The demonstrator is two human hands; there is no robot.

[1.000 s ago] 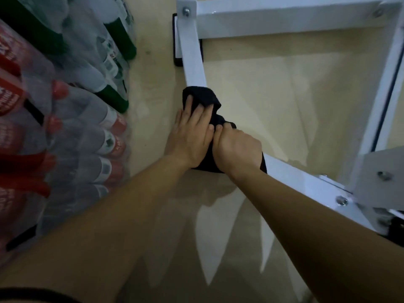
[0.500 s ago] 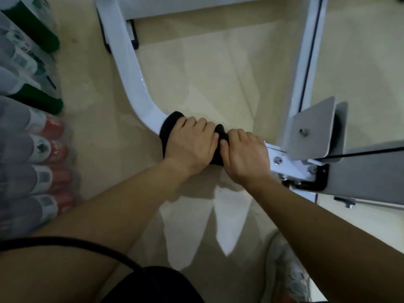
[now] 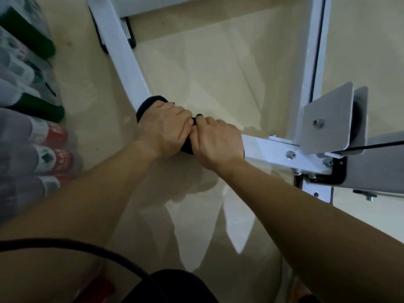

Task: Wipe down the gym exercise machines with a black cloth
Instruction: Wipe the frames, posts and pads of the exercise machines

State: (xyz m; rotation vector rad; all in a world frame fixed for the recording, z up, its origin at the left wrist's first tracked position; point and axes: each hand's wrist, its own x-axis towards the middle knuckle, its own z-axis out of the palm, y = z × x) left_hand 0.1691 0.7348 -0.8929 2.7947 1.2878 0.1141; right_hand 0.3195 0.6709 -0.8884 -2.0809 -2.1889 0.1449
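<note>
A black cloth (image 3: 147,104) is wrapped over the bend of the machine's white floor bar (image 3: 124,55). My left hand (image 3: 167,127) grips the cloth around the bar, fingers curled over its far side. Right beside it, my right hand (image 3: 216,143) also grips the cloth and bar, thumb touching the left hand. Most of the cloth is hidden under both hands; only its left end and a strip between the hands show.
Shrink-wrapped bottles (image 3: 37,132) with red and green caps lie on the floor at left. A grey bracket plate (image 3: 328,119) and bolted joint (image 3: 290,155) sit right of my hands. A white upright post (image 3: 314,51) rises at right. Beige tiled floor (image 3: 207,73) lies inside the frame.
Both hands slid the cloth along the bar from the straight section to the bend, towards the bolted joint. Since half a second ago the hands stay at the bend; the camera shifted slightly.
</note>
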